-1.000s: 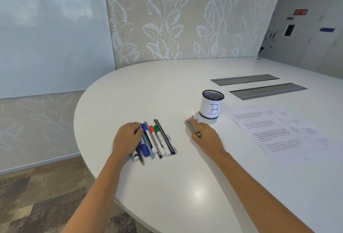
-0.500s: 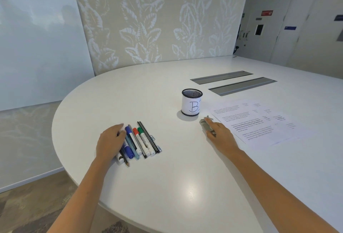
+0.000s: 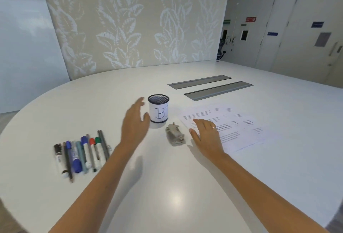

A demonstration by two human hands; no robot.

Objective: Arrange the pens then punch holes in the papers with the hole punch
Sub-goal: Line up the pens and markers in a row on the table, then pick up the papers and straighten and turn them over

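Several pens and markers (image 3: pixel 81 154) lie side by side on the white table (image 3: pixel 167 186) at the left. A mesh pen cup (image 3: pixel 158 108) with a white label marked "B" stands upright at the centre. My left hand (image 3: pixel 135 123) hovers open just left of the cup, thumb near its side, holding nothing. A grey metal hole punch (image 3: pixel 175 134) lies in front of the cup. Printed papers (image 3: pixel 228 127) lie flat to the right. My right hand (image 3: pixel 207 135) rests open with its fingers spread on the papers' near left corner, right of the punch.
Two grey cable-hatch strips (image 3: pixel 209 87) are set into the table behind the papers. A leaf-patterned wall panel (image 3: pixel 133 21) stands beyond the far table edge, with doors (image 3: pixel 259 32) at the right.
My left hand left the pens and swung right toward the cup. My right hand let go of the hole punch and moved onto the papers. The view shifted left.
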